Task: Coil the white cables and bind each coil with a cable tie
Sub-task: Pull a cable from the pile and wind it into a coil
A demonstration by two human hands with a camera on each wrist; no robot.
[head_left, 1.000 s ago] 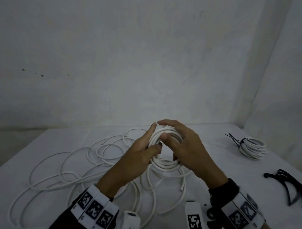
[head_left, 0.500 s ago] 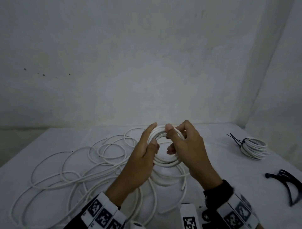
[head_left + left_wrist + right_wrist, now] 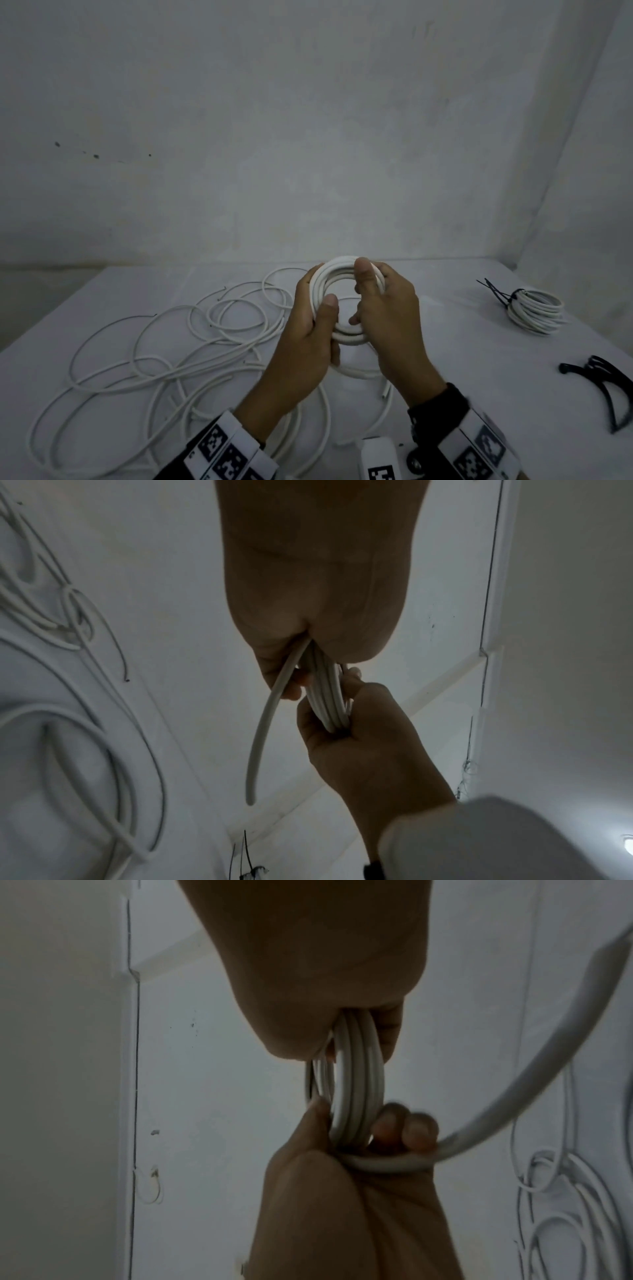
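Holding a white cable coil (image 3: pixel 337 301) up above the table (image 3: pixel 462 349) with both hands here, about mid-frame in the head view. The left hand (image 3: pixel 308 342) has the coil's left side, thumb (image 3: pixel 329 303) pressed across the front of the loops and fingers wrapped behind, so a proper closed grip on the bundle. The right hand (image 3: pixel 387 315) has the right side, thumb up over the top of the loops, other fingers curled round the back. From the left wrist view you can see the strands stacked tight between the two hands, with one free tail (image 3: pixel 263 737) curving down and ending loose in the air. Right wrist view shows the same bundle (image 3: pixel 354 1083) pinched at both ends. Loose white cables (image 3: pixel 154 359) are sprawled over the left part of the table. Far right there's a finished coil (image 3: pixel 534 310) with a black tie (image 3: pixel 498 294) on it, and near it, at the right edge, a bunch of black cable ties (image 3: pixel 603 383).
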